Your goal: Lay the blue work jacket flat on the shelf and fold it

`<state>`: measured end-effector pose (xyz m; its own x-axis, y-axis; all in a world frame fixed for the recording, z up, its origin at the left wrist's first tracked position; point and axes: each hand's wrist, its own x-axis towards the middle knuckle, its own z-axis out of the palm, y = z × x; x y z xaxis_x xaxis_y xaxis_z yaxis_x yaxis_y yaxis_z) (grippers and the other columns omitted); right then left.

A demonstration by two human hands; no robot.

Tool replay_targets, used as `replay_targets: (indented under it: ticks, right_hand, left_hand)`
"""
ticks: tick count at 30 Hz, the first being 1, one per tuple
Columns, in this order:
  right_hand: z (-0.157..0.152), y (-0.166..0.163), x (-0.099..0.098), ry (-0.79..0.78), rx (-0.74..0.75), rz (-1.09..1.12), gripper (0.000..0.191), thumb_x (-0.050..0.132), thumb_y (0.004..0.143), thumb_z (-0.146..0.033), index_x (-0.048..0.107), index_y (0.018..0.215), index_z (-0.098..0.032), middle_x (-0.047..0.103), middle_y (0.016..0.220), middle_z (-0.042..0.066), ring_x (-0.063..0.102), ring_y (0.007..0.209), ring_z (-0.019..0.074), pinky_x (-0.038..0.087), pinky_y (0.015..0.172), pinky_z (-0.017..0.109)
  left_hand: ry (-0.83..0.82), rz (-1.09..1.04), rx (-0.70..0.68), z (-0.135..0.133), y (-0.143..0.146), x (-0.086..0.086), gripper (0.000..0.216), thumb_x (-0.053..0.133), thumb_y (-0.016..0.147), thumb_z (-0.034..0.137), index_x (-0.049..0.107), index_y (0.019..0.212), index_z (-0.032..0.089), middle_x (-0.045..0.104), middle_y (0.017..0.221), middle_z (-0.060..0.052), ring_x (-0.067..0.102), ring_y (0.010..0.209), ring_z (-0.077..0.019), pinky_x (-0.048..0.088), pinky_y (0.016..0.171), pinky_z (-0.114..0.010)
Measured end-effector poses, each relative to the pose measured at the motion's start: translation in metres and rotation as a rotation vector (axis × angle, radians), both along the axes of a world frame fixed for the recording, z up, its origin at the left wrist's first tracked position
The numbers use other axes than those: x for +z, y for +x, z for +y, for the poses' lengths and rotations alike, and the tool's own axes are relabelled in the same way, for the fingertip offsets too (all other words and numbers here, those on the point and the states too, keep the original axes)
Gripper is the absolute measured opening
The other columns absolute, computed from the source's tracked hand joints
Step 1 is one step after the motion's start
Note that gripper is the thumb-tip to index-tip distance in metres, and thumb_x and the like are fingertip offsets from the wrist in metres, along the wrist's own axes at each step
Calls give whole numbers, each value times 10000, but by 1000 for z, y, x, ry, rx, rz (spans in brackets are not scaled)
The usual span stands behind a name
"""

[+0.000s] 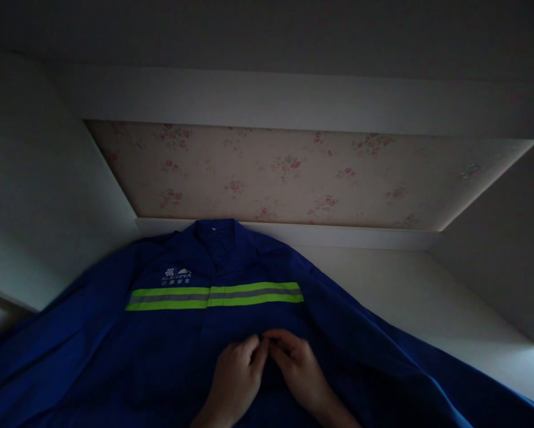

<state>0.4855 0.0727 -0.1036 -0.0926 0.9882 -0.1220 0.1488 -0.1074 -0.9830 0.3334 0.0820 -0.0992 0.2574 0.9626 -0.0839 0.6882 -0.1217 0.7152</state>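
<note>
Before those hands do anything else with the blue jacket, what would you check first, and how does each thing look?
1. Jacket lies front up and spread flat on the white surface: ok.
2. Collar points away from the person, toward the floral panel: ok.
3. Left hand and right hand meet at the front closure, fingertips pinching there: ok.
4. Reflective stripe lines up across both front halves: ok.
5. What the fingertips grip, button or fabric edge: cannot tell, too dark.
6. Sleeves lying fully flat: cannot tell, they run out of view.
</note>
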Motion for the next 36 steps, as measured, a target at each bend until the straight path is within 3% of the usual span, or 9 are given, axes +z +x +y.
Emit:
replay_targets:
  ticks: [24,36]
  right_hand:
    - [-2,1,1,-4,14,-55,315,527,856,-345,726,1026,-169,702,783,40,596,668,171,434,614,269]
    - [-2,2,0,-3,20,-25,289,533,859,-317,723,1037,-191,670,753,19,627,754,191,475,706,281]
  left_hand:
    - [36,43,-7,-3,1,3,373,346,991,337,568,706,244,679,648,-16,646,611,-168,303,587,-289]
    - [21,36,-8,-4,-1,3,365,360,994,327,569,708,239,676,655,-12,635,600,-160,310,582,-280]
